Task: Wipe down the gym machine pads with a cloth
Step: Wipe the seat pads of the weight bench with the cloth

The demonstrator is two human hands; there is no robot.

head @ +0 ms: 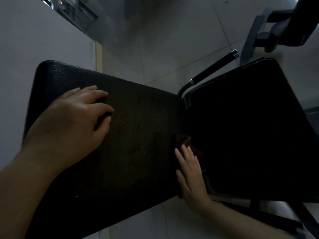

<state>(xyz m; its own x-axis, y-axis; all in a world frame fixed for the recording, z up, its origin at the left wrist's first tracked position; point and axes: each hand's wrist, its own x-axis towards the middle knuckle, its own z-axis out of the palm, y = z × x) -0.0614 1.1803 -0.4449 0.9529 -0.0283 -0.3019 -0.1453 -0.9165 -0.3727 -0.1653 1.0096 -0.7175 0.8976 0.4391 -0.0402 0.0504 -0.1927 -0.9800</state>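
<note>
Both hands work the near black pad (138,135): the left hand (72,121) rests on it with fingers loosely spread, while the right hand (189,171) presses straight fingers on a soft, limp dark cloth (183,141) at the pad's firm right edge, best bunched under the palm.

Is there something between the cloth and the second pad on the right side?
Nothing visible. The right hand presses the dark cloth at the first pad's edge; the second pad lies directly beside it.
</note>
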